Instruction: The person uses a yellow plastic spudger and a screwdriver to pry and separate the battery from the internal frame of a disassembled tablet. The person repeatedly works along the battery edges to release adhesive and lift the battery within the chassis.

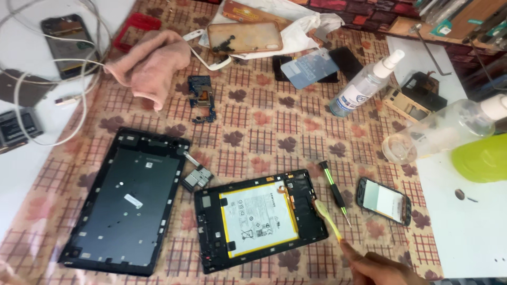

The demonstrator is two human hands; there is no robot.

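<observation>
My right hand (379,269) comes in at the bottom right and grips a pale yellow brush (328,219). The brush head rests at the right edge of an opened black tablet body (208,248), beside its white battery (259,215) with a yellow border. A second, larger black tablet shell (127,203) lies to the left, inside face up. Between the two sits a small grey metal part (197,178). My left hand does not show.
Right of the tablet lie a green-handled screwdriver (334,189) and a small phone (384,200). Farther back are a blue circuit board (202,98), a pink cloth (150,63), two clear spray bottles (364,84) (443,129) and a phone case (244,36). White cables (21,95) loop at left.
</observation>
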